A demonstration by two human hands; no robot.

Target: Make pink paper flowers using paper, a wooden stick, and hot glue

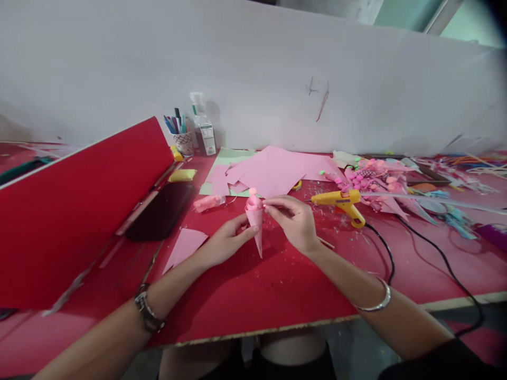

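Observation:
My left hand (233, 236) is closed around a pink paper cone (255, 219), its tip pointing down over the red table. Pink clay shaped like a scoop (253, 201) fills the cone's mouth, with a small peach-coloured ball (253, 191) on top. At the cone's right rim, the thumb and fingertips of my right hand (295, 219) are pinched together. A tiny pink bit seems to be between them, too small to make out. To the right of that hand lies a yellow glue gun (336, 199) with a clear glue stick in its back.
Pink paper sheets (273, 171) lie behind the cone, and a wrapped pink clay packet (208, 203) to its left. A dark phone (160, 214) rests beside a raised red board (79, 211). Decorated pink cones (380, 179) are piled at right; a black cord (439, 250) trails off the table.

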